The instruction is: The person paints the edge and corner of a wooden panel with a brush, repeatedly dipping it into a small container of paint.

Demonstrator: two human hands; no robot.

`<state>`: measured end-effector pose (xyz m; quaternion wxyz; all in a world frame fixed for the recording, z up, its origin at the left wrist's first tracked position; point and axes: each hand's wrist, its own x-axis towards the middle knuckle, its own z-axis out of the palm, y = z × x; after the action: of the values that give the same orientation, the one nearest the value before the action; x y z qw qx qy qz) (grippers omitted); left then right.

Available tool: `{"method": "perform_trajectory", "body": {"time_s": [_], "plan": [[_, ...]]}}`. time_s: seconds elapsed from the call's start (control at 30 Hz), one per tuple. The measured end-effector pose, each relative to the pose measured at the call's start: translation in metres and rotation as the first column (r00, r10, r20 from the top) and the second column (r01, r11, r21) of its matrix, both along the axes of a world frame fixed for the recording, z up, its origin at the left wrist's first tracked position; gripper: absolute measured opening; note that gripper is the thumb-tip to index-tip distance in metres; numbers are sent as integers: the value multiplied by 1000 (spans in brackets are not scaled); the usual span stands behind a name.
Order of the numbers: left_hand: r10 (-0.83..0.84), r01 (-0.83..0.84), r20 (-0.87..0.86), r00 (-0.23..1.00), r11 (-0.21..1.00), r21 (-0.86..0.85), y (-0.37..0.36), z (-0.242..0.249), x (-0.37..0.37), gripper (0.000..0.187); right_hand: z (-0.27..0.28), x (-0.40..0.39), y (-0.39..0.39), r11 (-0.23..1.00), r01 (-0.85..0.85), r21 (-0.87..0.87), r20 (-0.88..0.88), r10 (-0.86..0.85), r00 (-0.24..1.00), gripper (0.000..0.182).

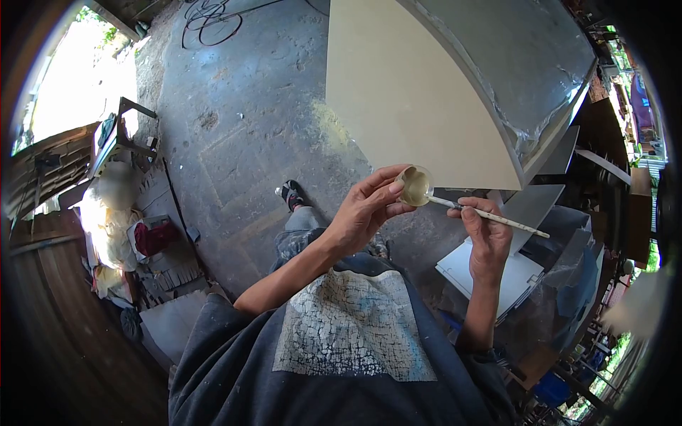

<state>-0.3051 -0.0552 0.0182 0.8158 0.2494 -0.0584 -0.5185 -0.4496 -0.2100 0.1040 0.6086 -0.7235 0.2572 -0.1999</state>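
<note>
My left hand (373, 202) is closed around a small round cup (415, 186), tilted so that its inside shows, coated in a beige-olive colour like paint. Between the fingers of my right hand (484, 231) is a thin paintbrush (508, 221) with a pale, speckled handle. Its tip end reaches the cup's right rim, and the bristles are hidden there. Just beyond both hands stands a large cream panel (419, 92) with a curved edge.
A plastic-wrapped grey surface (526, 64) adjoins the panel's right side. White boards (490, 273) lie below my right hand. Dark cable (213, 21) is coiled on the concrete floor (241, 142). At left is a bench (114, 145) near a dark red cloth (158, 238).
</note>
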Motion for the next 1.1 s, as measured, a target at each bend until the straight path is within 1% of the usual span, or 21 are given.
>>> {"method": "perform_trajectory", "body": {"time_s": [0.07, 0.27, 0.37, 0.47, 0.57, 0.67, 0.8, 0.87, 0.97, 1.1], "plan": [[0, 0, 4, 1000, 1000, 5, -2, -3, 0, 54, -3, -3, -2, 999, 32, -5, 14, -31, 999, 19], [6, -6, 3, 1000, 1000, 12, -3, -2, 2, 54, -4, -4, -2, 997, 79, 17, 20, -79, 997, 18], [1, -1, 0, 1000, 1000, 7, -3, -3, 3, 53, -4, -4, -4, 996, 88, 29, 51, -89, 995, 18], [-9, 9, -8, 1000, 1000, -7, -5, -3, 4, 52, -5, 2, 0, 996, 59, 69, 80, -64, 995, 17], [-12, 11, -43, 999, 1000, -18, -4, -8, 6, 51, -8, 2, 0, 996, 38, 83, 47, -42, 998, 17], [7, -9, -72, 997, 1000, -23, -3, -9, 12, 52, -13, 4, -3, 991, 69, 119, 73, -78, 994, 17], [18, -20, -70, 997, 999, -31, 0, -10, 20, 52, -13, 19, 1, 990, 58, 127, 83, -69, 994, 16], [25, -29, -72, 997, 998, -57, 2, -11, 27, 52, -13, 31, 4, 987, 45, 156, 75, -58, 996, 16], [33, -43, -134, 990, 997, -70, 8, -16, 47, 52, -20, 43, 4, 980, 74, 185, 83, -91, 992, 16], [98, -108, -138, 986, 992, -70, 20, -20, 78, 55, -20, 61, 2, 978, 120, 172, 82, -136, 987, 16]]}}
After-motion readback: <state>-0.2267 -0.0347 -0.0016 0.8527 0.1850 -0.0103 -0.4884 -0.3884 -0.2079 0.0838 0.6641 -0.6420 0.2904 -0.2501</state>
